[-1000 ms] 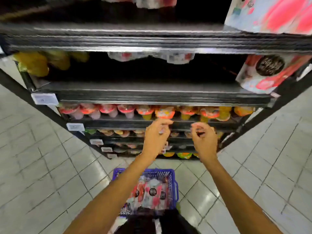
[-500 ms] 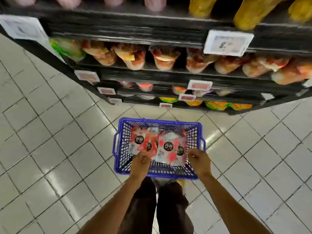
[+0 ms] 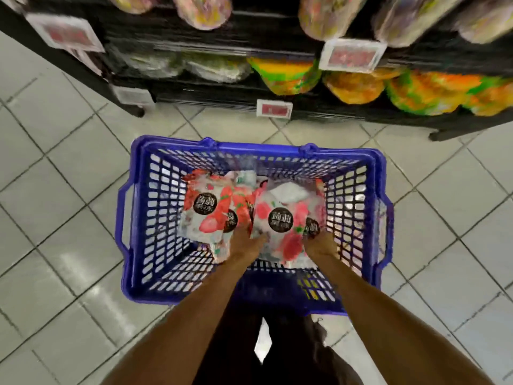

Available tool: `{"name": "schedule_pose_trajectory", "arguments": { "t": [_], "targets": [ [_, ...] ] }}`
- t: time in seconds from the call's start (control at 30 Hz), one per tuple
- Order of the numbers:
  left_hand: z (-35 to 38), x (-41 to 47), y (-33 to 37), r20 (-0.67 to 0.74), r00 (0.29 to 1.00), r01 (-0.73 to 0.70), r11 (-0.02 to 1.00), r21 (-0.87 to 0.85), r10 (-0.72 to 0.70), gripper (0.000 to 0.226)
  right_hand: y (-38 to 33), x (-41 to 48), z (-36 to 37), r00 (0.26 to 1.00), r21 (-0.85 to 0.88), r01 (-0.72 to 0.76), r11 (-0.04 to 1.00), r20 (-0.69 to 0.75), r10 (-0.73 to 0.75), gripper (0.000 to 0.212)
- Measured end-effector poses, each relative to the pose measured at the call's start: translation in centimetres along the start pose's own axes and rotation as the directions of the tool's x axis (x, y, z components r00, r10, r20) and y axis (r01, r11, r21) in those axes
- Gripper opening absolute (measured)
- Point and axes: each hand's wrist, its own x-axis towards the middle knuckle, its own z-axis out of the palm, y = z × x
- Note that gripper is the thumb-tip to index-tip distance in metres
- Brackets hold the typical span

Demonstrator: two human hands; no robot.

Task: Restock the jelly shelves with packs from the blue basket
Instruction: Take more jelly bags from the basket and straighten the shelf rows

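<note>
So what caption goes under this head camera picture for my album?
Both hands, left hand and right hand, reach into the blue plastic basket for a red-and-white strawberry jelly pack.

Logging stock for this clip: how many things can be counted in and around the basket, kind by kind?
Blue basket: 1
Strawberry-print jelly packs in the basket, going by their round black labels: at least 4, for example one and another
Red-and-white price tags on the shelves: 4 clearly seen
Hands in the basket: 2, left hand and right hand
Total: 11
</note>
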Motion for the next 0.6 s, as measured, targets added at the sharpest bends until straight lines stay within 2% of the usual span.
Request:
{"name": "schedule_pose_trajectory", "arguments": {
  "t": [0.07,0.17,0.23,0.27,0.33,0.4,0.5,0.6],
  "targets": [
    [1.4,1.5,-0.1,0.002,1.000,-0.003,0.999,0.036,0.003,0.074,0.1,1.4,1.2,0.998,-0.034,-0.056,0.998,0.027,0.057,0.075],
    [2.7,2.3,0.3,0.030,0.999,0.022,0.995,0.100,-0.025,0.083,0.4,2.5,2.0,0.992,-0.054,-0.123,0.991,-0.036,0.121,0.087],
    [2.9,2.7,0.6,0.032,0.999,0.023,0.997,0.079,-0.026,0.077,0.7,3.0,1.9,0.994,0.047,-0.102,0.994,0.033,0.100,0.080],
    [2.7,2.6,0.8,0.019,1.000,0.015,0.999,0.046,-0.016,0.074,1.0,3.1,1.7,0.991,0.168,-0.113,0.979,0.093,0.099,0.074],
    [2.1,1.8,1.5,0.038,0.999,0.039,0.998,-0.050,-0.037,0.083,1.7,2.5,0.9,0.968,0.425,-0.204,0.882,0.220,0.118,0.060],
    [1.1,0.4,2.1,0.091,0.993,0.086,0.990,-0.110,-0.077,0.084,2.0,1.0,0.0,0.941,0.508,-0.256,0.822,0.327,0.090,0.042],
    [-1.0,-1.9,2.6,0.127,0.986,0.122,0.985,-0.123,-0.106,0.062,1.7,-1.9,-1.0,0.890,0.584,-0.297,0.756,0.456,-0.003,0.032],
    [-3.9,-5.4,3.8,0.177,0.971,0.206,0.942,-0.264,-0.163,0.034,1.0,-6.1,-2.5,0.870,0.709,-0.311,0.633,0.480,-0.110,0.027]
  ]
}}
